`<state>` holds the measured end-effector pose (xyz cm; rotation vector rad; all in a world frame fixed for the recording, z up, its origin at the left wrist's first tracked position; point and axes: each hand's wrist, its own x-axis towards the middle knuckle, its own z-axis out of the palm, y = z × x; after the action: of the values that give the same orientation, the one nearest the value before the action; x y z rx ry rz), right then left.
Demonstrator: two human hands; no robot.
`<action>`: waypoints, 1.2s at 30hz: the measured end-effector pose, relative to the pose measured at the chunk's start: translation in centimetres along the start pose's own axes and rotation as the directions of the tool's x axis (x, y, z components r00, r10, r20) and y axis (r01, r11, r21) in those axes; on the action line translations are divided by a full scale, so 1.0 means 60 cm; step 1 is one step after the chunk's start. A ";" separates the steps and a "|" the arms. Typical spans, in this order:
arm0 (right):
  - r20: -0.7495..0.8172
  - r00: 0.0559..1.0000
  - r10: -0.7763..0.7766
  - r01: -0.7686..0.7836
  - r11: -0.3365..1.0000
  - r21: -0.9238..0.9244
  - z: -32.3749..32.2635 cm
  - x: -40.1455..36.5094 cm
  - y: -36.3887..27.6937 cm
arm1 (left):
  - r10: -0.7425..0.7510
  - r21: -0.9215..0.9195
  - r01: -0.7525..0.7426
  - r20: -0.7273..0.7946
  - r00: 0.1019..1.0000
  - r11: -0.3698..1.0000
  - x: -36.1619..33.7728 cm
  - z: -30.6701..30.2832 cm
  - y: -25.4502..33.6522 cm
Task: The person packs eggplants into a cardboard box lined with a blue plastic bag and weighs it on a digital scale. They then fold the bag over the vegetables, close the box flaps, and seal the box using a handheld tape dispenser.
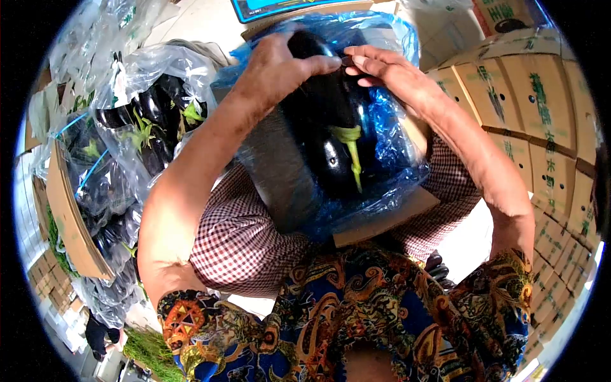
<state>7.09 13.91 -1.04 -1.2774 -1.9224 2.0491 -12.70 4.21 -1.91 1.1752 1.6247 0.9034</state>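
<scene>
A cardboard box (388,213) lined with thin blue plastic (398,137) rests at my lap and holds several glossy dark eggplants. One eggplant (334,156) shows a green cap and a long stem that points toward me. At the far end, my left hand (280,67) is closed around another eggplant (310,46), its thumb stretched across the top. My right hand (388,70) lies opposite, palm down, with fingers extended and slightly apart. Its fingertips touch the dark surface beside the left thumb. The undersides of both hands are hidden.
On the left, clear plastic bags hold more eggplants (153,105), near a cardboard flap (79,216). Stacked printed cartons (541,95) rise on the right. A blue-edged panel (273,7) lies beyond the box. Green stalks (149,350) sit at lower left.
</scene>
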 end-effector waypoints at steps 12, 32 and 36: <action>0.112 0.994 -0.002 0.093 0.569 -0.817 0.044 0.088 0.023 | 0.419 0.285 -0.342 -0.280 0.864 0.895 -0.048 0.018 0.024; 0.102 0.993 -0.056 0.114 0.299 -0.947 0.025 -0.033 0.000 | 0.154 0.047 -0.147 -0.293 0.944 0.988 -0.077 0.022 0.009; 0.058 0.996 0.067 0.031 0.353 -0.935 0.022 -0.054 -0.025 | 0.106 0.130 -0.092 -0.104 0.989 0.987 0.004 0.015 -0.022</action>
<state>7.74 11.40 1.78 -1.2537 -3.3256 0.7856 -12.28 4.12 -3.44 1.3224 1.7454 0.9551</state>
